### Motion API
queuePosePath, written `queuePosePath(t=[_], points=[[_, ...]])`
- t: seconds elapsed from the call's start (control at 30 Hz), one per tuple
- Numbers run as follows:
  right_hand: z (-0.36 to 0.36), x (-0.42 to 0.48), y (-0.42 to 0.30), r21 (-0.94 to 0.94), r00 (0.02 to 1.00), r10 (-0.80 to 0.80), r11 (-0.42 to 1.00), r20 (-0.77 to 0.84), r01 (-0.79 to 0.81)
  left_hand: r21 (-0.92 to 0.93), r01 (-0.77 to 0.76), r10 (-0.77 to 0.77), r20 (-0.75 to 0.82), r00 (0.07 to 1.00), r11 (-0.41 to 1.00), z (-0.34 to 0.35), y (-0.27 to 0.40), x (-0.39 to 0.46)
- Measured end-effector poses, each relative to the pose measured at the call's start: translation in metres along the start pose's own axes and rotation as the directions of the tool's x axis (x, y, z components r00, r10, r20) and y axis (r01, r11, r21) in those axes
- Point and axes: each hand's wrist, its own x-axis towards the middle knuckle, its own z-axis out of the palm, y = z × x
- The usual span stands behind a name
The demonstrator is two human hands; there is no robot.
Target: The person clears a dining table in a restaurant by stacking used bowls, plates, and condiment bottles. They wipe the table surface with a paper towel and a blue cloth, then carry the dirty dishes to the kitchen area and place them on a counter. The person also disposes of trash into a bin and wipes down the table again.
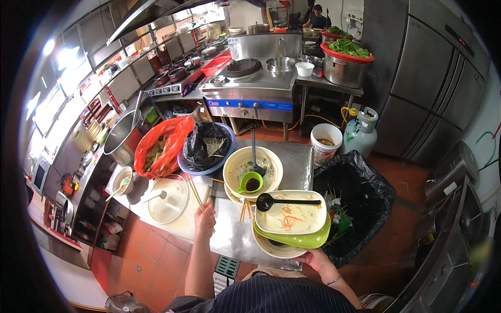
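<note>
My left hand [205, 220] grips a pair of wooden chopsticks [194, 191] over the table's front, beside a white cutting board [191, 213] with a glass lid [167, 199] on it. My right hand [316, 261] holds the rim of a cream bowl [274, 250] at the bottom of a stack. Above that bowl lie a green dish [313, 238] and a cream rectangular plate [291, 219] with orange shreds and a black ladle [287, 202]. Behind stands a large cream bowl [231, 164] with a grey ladle [254, 152] and a green cup [250, 183] of dark liquid. More chopsticks [245, 210] stick out below it.
A black-lined waste bin [368, 219] stands right of the steel table [299, 154]. A red bag [166, 133], a blue basin [231, 137] and a steel pot [121, 144] stand at the back left. Beyond are a stove [250, 94] and a gas cylinder [360, 133]. A person [318, 19] is far back.
</note>
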Motion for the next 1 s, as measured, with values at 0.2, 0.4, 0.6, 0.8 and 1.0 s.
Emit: queuePosePath(t=[0.2,0.4,0.6,0.8,1.0], points=[[0.004,-0.009,0.023,0.175,0.997,0.073,0.982,-0.039,-0.065,-0.013,0.254,-0.215,0.493,0.843,0.967,0.152,0.059,-0.061],[0.003,-0.055,0.029,-0.108,0.97,0.238,0.964,-0.051,-0.242,0.193,0.241,-0.309,0.559,0.769,0.951,0.287,0.025,-0.092],[0.044,-0.082,0.025,-0.347,0.949,0.299,0.904,0.098,-0.249,0.17,0.005,-0.107,0.597,0.795,0.985,0.212,0.014,-0.127],[0.165,-0.078,0.014,-0.513,0.926,0.102,0.852,0.364,0.108,0.01,-0.038,0.035,0.226,0.974,0.999,0.028,0.017,-0.154],[0.307,-0.05,0.043,-0.291,0.62,-0.011,0.877,0.785,0.383,0.153,0.062,-0.026,-0.224,0.974,0.986,-0.214,-0.035,-0.237]])
